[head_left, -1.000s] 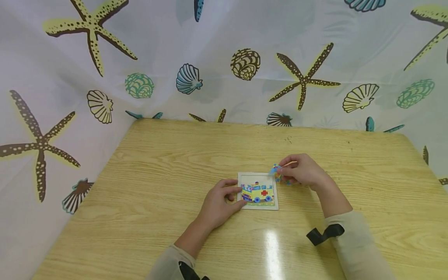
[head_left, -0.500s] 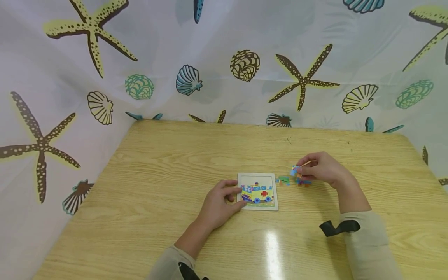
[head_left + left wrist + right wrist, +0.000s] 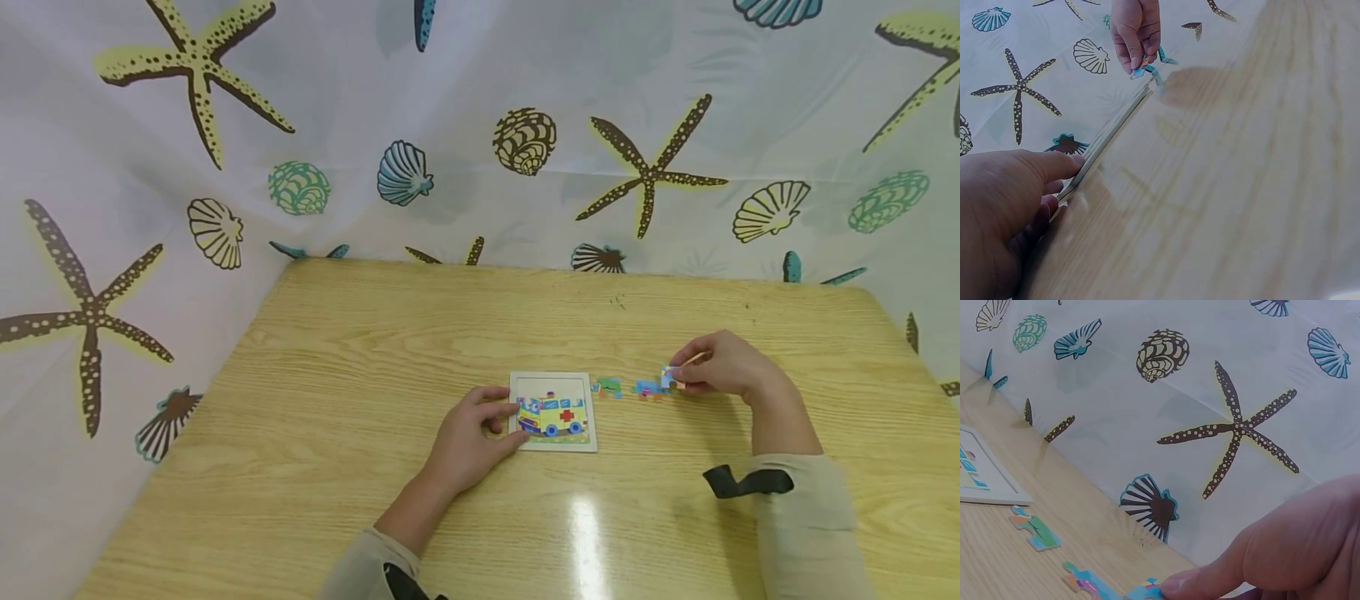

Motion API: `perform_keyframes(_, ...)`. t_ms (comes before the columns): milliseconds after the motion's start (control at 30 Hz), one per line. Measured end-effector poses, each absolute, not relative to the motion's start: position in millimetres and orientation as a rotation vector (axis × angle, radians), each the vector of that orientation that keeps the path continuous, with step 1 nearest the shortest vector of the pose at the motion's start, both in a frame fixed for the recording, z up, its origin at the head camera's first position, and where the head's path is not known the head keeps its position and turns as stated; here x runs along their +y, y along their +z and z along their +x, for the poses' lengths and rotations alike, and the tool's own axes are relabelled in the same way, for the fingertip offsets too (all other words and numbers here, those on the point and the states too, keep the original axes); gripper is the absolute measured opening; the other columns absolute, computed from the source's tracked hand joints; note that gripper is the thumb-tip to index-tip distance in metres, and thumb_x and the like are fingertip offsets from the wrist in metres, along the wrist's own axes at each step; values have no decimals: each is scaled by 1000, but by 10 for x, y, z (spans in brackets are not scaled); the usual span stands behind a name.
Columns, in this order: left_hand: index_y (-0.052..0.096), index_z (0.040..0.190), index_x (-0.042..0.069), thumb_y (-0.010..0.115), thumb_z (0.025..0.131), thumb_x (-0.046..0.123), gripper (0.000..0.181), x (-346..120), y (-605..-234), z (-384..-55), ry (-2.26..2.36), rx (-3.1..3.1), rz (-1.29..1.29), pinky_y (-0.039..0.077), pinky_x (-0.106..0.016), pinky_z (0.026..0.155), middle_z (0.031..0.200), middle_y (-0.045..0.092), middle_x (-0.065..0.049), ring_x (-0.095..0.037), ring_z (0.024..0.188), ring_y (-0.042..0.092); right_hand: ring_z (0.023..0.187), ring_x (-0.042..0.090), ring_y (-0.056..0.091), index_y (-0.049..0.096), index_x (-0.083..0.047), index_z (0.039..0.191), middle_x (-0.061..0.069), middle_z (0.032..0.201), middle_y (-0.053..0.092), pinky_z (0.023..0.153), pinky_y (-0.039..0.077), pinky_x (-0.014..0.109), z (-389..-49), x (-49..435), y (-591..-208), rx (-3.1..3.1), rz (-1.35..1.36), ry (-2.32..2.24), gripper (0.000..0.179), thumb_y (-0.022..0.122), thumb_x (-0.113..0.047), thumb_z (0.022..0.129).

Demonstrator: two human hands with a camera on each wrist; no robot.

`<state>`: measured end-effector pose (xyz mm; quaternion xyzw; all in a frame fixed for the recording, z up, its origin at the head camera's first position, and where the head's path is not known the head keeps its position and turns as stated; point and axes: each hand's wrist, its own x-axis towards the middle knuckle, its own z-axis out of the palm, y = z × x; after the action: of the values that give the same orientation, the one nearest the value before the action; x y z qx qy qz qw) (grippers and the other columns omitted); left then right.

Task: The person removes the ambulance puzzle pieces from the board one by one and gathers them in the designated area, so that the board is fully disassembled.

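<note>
A square jigsaw puzzle board (image 3: 555,447) with a white frame lies on the table, its lower part showing a yellow ambulance with a red cross. My left hand (image 3: 472,437) holds the board by its left side; in the left wrist view the thumb (image 3: 1060,165) lies along the edge. To the right, my right hand (image 3: 723,365) pinches a light-blue puzzle piece (image 3: 670,377) between thumb and fingers. Beside it lies a blue and orange puzzle piece (image 3: 649,389). A green puzzle piece (image 3: 609,386) rests near the board's right edge.
The wooden table (image 3: 375,333) stretches out around the board. Behind it hangs a white curtain (image 3: 465,75) printed with starfish and shells. A black strap (image 3: 750,482) is on the right sleeve.
My right hand has moved right, away from the board, carrying the light-blue piece. The green and the blue-orange pieces came into sight behind it. My left hand stays put on the board.
</note>
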<state>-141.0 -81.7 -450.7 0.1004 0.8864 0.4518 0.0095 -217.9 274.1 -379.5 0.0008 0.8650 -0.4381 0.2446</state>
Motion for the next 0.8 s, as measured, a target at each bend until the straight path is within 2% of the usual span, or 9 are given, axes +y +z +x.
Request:
perform_keyframes(300, 75, 114, 7, 82, 83, 23, 35, -812, -4492, -1403, 1416, 2763, 314, 46, -21, 73, 133, 61, -3, -8, 82, 55, 64, 8, 62, 66, 11, 107, 2, 76, 68, 63, 54, 25, -2152, 2805, -3796, 2444, 2, -985, 24, 68, -9, 93)
perform_keyframes(600, 76, 113, 6, 83, 82, 20, 35, -817, -4487, -1393, 1426, 2764, 320, 46, -21, 73, 132, 61, -3, -8, 81, 55, 65, 16, 62, 68, 5, 101, 8, 76, 67, 62, 50, 29, -2102, 2701, -3768, 2610, 97, -759, 25, 75, -14, 86)
perform_keyframes(800, 76, 113, 7, 83, 82, 20, 34, -818, -4490, -1395, 1431, 2768, 330, 46, -21, 73, 132, 61, -4, -8, 82, 55, 62, 13, 64, 65, 8, 103, 9, 76, 70, 62, 53, 29, -2116, 2707, -3767, 2588, 117, -789, 28, 75, -10, 86)
